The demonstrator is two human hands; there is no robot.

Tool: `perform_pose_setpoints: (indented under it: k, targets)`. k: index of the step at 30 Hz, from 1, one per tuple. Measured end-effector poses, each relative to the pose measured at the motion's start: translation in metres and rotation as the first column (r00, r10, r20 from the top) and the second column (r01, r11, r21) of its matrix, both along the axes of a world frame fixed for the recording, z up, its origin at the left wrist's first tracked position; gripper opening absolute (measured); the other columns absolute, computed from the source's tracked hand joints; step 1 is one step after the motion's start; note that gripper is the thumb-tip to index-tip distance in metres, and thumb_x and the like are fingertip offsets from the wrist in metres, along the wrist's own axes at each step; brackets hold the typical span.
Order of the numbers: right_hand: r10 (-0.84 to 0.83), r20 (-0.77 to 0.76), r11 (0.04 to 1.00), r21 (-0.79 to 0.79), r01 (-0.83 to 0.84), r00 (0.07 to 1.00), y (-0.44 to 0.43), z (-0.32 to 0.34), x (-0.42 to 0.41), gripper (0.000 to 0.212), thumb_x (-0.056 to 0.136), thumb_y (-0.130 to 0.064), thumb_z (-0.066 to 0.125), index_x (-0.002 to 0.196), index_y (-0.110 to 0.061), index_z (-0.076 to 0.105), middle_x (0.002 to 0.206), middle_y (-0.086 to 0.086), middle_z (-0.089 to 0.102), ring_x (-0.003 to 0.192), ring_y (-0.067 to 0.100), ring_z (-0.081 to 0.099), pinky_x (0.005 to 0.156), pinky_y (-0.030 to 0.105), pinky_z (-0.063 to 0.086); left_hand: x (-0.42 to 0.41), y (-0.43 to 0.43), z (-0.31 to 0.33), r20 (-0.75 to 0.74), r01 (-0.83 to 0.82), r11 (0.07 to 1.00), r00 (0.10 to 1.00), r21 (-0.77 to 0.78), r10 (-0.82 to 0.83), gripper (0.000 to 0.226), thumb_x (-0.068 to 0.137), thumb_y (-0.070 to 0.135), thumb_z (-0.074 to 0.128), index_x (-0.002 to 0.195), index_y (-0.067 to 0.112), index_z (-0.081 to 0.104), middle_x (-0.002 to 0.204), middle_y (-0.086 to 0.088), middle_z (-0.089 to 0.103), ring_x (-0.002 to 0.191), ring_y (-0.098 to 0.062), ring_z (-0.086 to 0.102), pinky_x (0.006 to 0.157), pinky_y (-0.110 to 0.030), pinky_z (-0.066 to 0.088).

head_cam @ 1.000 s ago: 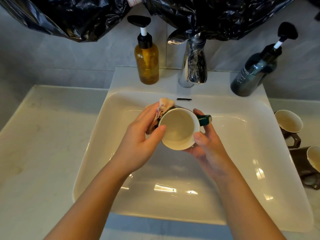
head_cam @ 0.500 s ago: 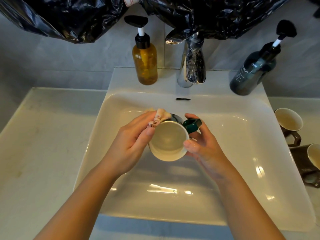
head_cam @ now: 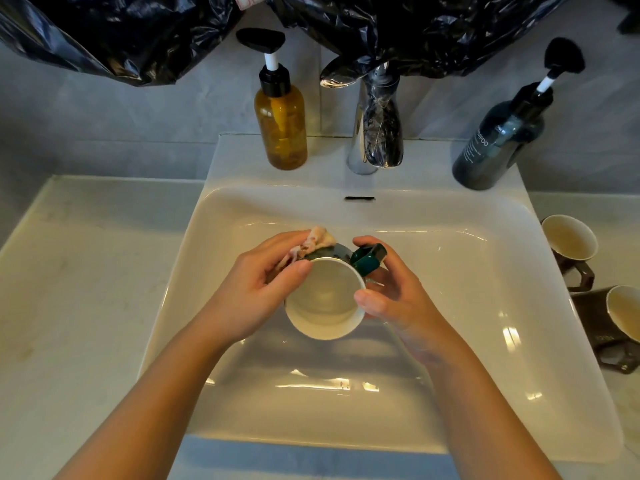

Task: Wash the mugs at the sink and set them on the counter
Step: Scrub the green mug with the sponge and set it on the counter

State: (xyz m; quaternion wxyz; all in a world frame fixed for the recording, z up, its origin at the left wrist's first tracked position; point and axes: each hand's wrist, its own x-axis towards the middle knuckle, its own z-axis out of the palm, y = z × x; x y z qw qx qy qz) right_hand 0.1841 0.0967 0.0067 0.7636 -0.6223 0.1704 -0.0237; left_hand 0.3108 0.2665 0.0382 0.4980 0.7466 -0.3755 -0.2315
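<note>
Green mug (head_cam: 323, 299) and cloth (head_cam: 320, 239) nearer sink's (head_cam: 450, 258) front than before

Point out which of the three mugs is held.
The green mug, gripped by the left hand and right hand over the sink; the two brown mugs sit untouched on the right counter.

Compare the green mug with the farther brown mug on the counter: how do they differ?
The left hand presses a cloth to the green mug and the right hand grips it over the sink; the brown mug rests untouched on the counter. The green mug is dark green outside; the brown mug is brown. Both have pale insides and one handle.
</note>
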Motion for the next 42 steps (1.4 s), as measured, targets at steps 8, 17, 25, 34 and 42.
perform_pose_setpoints:
  k: [8, 17, 25, 34, 42]
  targets:
    - [0.015, 0.009, 0.999, -0.044, -0.015, 1.0, 0.001, 0.0, 0.001, 0.076, 0.057, -0.052, 0.07, 0.13, -0.048, 0.046, 0.125, -0.001, 0.061, 0.107, 0.01, 0.065, 0.077, 0.023, 0.054, 0.005, 0.003, 0.003, -0.29, 0.02, 0.996, 0.957, 0.088, 0.006, 0.063, 0.066, 0.063, 0.056, 0.125, 0.043, 0.049, 0.109, 0.029, 0.062, 0.106, 0.005, 0.059, 0.081, -0.011, 0.048]
    - [-0.004, -0.108, 0.999, 0.041, 0.008, 0.994, 0.001, -0.007, 0.008, 0.088, 0.059, -0.063, 0.07, 0.14, -0.049, 0.039, 0.135, -0.003, 0.055, 0.117, 0.021, 0.06, 0.088, 0.045, 0.057, -0.002, -0.003, -0.013, -0.485, -0.191, 0.979, 0.851, 0.072, 0.201, 0.064, 0.059, 0.064, 0.062, 0.116, 0.034, 0.061, 0.101, 0.012, 0.068, 0.098, -0.014, 0.064, 0.072, -0.026, 0.053]
    - [-0.008, -0.041, 0.965, 0.261, 0.019, 0.999, 0.005, -0.007, 0.011, 0.091, 0.063, -0.046, 0.084, 0.143, -0.036, 0.041, 0.134, 0.005, 0.054, 0.119, 0.026, 0.06, 0.083, 0.045, 0.056, -0.017, -0.018, -0.021, -0.532, -0.409, 0.906, 0.794, -0.109, 0.294, 0.061, 0.068, 0.056, 0.064, 0.12, 0.024, 0.063, 0.114, -0.003, 0.067, 0.109, -0.025, 0.062, 0.078, -0.039, 0.055]
    - [-0.057, 0.039, 0.97, 0.237, 0.046, 0.998, 0.0, -0.004, 0.007, 0.108, 0.053, -0.056, 0.088, 0.145, -0.028, 0.038, 0.13, -0.001, 0.061, 0.123, 0.024, 0.058, 0.089, 0.043, 0.054, -0.019, -0.014, -0.005, -0.171, -0.217, 0.96, 0.968, -0.18, 0.186, 0.054, 0.086, 0.046, 0.049, 0.132, 0.018, 0.056, 0.114, 0.014, 0.065, 0.11, -0.009, 0.059, 0.084, -0.017, 0.047]
    - [-0.034, 0.008, 0.973, 0.227, 0.031, 0.999, 0.002, -0.003, 0.005, 0.099, 0.055, -0.054, 0.087, 0.141, -0.031, 0.044, 0.129, -0.001, 0.06, 0.12, 0.024, 0.059, 0.086, 0.044, 0.055, -0.01, -0.006, -0.003, 0.149, -0.099, 0.984, 0.981, -0.147, 0.121, 0.045, 0.091, 0.036, 0.049, 0.135, 0.027, 0.051, 0.136, 0.013, 0.055, 0.131, -0.007, 0.046, 0.104, -0.021, 0.04]
